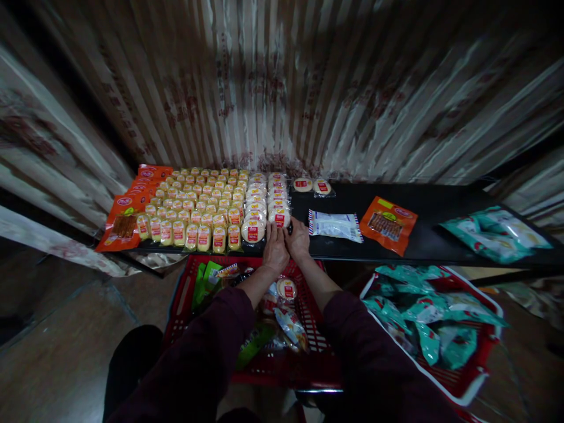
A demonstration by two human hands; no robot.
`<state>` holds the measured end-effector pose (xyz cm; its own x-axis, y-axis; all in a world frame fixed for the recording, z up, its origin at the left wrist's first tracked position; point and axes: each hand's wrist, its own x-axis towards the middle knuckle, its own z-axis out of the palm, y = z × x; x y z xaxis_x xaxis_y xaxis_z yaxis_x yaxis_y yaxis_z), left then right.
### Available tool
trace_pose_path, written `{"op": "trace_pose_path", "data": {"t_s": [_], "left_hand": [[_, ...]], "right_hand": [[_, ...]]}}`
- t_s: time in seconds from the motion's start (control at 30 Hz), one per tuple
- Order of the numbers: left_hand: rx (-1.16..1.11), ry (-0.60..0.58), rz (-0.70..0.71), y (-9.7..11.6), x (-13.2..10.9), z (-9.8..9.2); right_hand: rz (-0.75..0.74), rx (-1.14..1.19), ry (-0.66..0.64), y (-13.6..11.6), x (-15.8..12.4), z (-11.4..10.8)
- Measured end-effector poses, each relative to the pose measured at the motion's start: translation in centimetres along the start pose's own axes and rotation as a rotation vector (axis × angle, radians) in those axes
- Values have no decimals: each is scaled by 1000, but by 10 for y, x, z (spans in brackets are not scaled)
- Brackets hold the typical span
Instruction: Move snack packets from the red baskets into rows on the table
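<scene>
Both my hands meet at the shelf's front edge, at the near end of a row of round, clear-wrapped crackers with red labels. My left hand (pixel 277 249) has its fingers closed together against the lower edge of the front round cracker (pixel 279 217). Beside it, my right hand (pixel 298 239) has curled fingers at the same cracker's right side. The thumbs and exact grip are partly hidden. Just left stands another row of round crackers (pixel 253 231), its front one tilted back. Further left are several rows of small yellow wrapped cakes (pixel 203 237).
On the black shelf (pixel 423 194) lie two loose round crackers (pixel 302 185), a white-blue packet (pixel 335 225), orange bags (pixel 388 225) and teal bags (pixel 493 232). Below are a red basket (pixel 176 305) of mixed snacks and another basket (pixel 480 373) of teal bags. Striped cloth (pixel 282 88) hangs behind.
</scene>
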<state>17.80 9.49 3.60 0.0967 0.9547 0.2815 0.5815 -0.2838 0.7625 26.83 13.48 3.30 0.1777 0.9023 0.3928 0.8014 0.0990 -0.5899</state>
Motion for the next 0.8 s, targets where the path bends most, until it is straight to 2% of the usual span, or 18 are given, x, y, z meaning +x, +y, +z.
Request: {"op": "trace_pose_path", "data": {"t_s": [0.23,0.37,0.6,0.8], "left_hand": [[128,-51,59,-5,2,-2],[151,-29,95,-9,2,1],[190,-28,163,-8,-2,-4],[229,-44,287,-5,-19,-15]], "right_hand": [[19,-37,-66,-3,2,-3],[16,-14,-70,-3,2,-3],[16,57,17,-4,-10,-3],[-55,117,109,-16,-43,-19]]}}
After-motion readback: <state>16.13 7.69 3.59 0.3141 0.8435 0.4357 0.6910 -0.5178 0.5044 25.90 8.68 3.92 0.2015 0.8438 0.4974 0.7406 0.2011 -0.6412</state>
